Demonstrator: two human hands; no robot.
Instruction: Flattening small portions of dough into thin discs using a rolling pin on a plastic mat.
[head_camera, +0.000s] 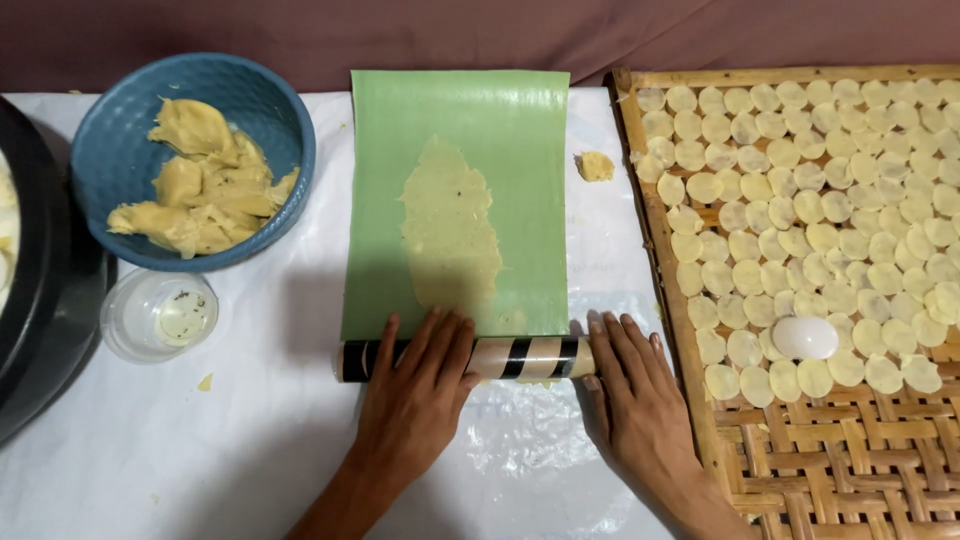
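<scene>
Left hand (418, 372): flat, fingers spread, palm pressing striped rolling pin (520, 357). Right hand (630, 385): flat, open, fingertips on pin's end. Pin lies at green sheet's (520, 150) near edge.

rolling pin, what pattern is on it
Black and pale tan bands around the rolling pin, seen from the head camera.

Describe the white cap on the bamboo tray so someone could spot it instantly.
Look at the woven bamboo tray on the right, covered with thin pale dough discs. Near the lower edge of the discs sits a white cap. It alone is domed, opaque and larger than the flat discs.
</scene>
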